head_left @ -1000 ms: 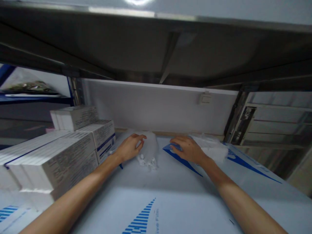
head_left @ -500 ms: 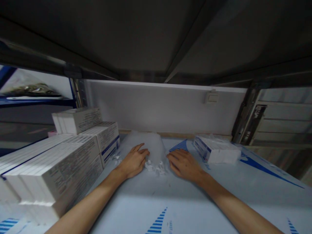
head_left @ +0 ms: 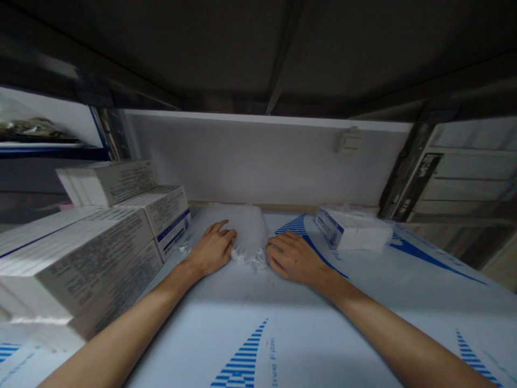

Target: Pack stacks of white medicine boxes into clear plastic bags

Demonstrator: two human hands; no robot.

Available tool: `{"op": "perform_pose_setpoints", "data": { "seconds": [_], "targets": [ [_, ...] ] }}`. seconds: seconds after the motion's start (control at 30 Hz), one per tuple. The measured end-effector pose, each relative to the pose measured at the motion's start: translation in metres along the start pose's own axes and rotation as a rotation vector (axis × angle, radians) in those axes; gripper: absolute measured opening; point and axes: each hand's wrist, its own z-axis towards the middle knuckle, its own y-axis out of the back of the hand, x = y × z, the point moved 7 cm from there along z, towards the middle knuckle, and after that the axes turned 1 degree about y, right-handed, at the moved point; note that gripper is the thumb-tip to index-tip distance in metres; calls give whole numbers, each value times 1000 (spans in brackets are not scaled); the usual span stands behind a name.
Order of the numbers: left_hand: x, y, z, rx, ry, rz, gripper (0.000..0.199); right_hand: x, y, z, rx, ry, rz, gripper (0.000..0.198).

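A stack of clear, frosted plastic bags [head_left: 246, 226] lies flat near the back wall, its front edge crumpled. My left hand [head_left: 214, 247] rests on the left front part of this stack, with its fingers apart and the thumb side turned inward. At the stack's right front corner is my right hand [head_left: 294, 257], palm down, its fingers loosely bent against the plastic edge. Neither hand visibly grips anything, though the undersides of the right fingers are hidden.
White printed cartons [head_left: 100, 258] are piled along the left. A plastic-wrapped pack of white boxes [head_left: 357, 229] sits at the back right. The shelf surface [head_left: 323, 334] is covered with blue-printed film. A dark shelf [head_left: 226, 54] hangs low overhead; metal posts [head_left: 407, 178] stand at the sides.
The view has tilted and shifted slightly, so everything sits a little higher and further left. Both hands stay at the plastic bags in nearly the same pose.
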Motion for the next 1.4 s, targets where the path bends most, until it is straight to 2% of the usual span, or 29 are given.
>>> {"op": "perform_pose_setpoints", "data": {
  "seconds": [0.07,0.17,0.3,0.47,0.63,0.87,1.03,1.17,1.3,1.4],
  "targets": [
    [2,2,1,-36,-2,0,31,2,-1,0,18,22,-10,7],
    [5,11,2,-157,-1,-3,33,4,-1,0,32,48,-27,7],
    [4,26,3,-310,-15,59,35,4,7,-1,-44,52,-77,8],
    [-12,41,1,-399,-78,161,33,4,15,-3,-102,58,-100,11],
    [-37,47,-1,-407,-149,196,34,6,24,-3,-160,41,-97,15],
    [-67,45,-7,-443,-364,273,27,18,45,2,-272,22,-91,22],
    [-68,47,-11,-442,-397,243,24,23,60,4,-427,-3,-174,26],
    [-65,51,-11,-414,-381,188,27,21,63,7,-438,-44,-180,20],
    [-70,51,-14,-427,-436,217,26,20,66,5,-474,-32,-171,16],
    [-72,46,-13,-394,-443,199,23,19,64,6,-441,-12,-140,19]
  ]
}}
